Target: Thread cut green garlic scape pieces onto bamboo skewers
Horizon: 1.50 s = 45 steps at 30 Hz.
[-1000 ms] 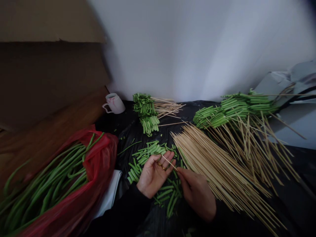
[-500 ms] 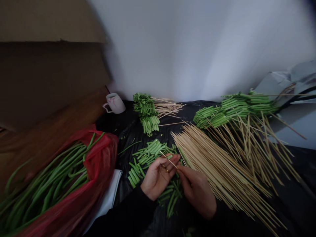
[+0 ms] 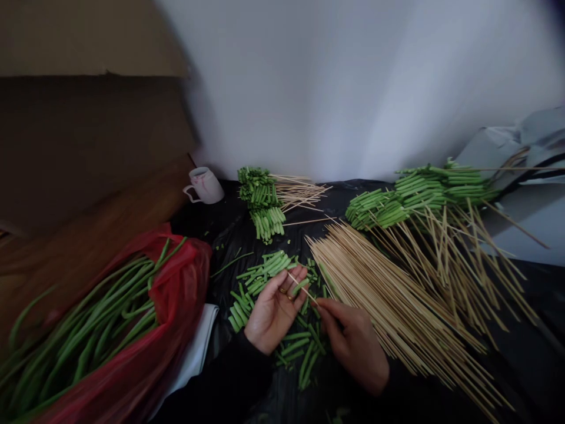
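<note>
My left hand (image 3: 276,306) is palm up and cupped, with a cut piece of green bean (image 3: 301,287) resting against its fingers. A thin wooden skewer (image 3: 311,295) crosses that palm, its tip near the thumb. Pinched between thumb and fingers, the skewer's other part is in my right hand (image 3: 355,341). Whether the skewer passes through the bean piece I cannot tell. Beneath both hands lie loose cut bean pieces (image 3: 293,347) on black plastic sheeting (image 3: 225,247).
A thick pile of bare skewers (image 3: 388,288) lies to the right. Behind it are stacked skewered beans (image 3: 424,191), and another stack (image 3: 267,221) is at the back. A red bag (image 3: 185,294) of long beans (image 3: 101,312) is left, near a mug (image 3: 206,185).
My left hand has shifted slightly left and opened a little, showing more of the bean piece. My right hand keeps its pinch on the skewer, nearly in the same place.
</note>
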Available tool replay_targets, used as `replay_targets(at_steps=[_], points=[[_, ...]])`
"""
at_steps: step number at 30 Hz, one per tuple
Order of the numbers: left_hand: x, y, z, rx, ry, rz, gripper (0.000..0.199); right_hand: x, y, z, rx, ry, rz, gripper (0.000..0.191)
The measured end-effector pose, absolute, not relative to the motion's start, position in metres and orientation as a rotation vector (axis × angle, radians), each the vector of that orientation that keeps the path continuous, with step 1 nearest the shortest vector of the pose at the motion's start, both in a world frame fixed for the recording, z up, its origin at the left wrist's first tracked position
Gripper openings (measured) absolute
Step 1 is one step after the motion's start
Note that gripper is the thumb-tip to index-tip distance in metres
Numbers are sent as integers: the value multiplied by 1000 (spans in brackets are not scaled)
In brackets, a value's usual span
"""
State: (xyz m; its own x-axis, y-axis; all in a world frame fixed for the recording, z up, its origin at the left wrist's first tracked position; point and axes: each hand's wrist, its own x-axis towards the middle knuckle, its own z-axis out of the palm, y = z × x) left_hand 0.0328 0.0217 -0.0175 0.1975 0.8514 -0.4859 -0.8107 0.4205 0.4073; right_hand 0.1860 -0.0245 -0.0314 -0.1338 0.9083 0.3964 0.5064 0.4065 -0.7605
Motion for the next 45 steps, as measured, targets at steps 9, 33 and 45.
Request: replay_targets(at_steps=[9, 33, 45], points=[[44, 12, -22, 126, 685, 1070, 15, 188, -21, -32, -1248, -1756, 669, 22], [43, 13, -25, 164, 726, 1193, 6, 188, -24, -33, -1252, -1751, 686, 24], [27, 30, -11, 118, 842, 1267, 15, 187, -25, -34, -1250, -1769, 698, 24]])
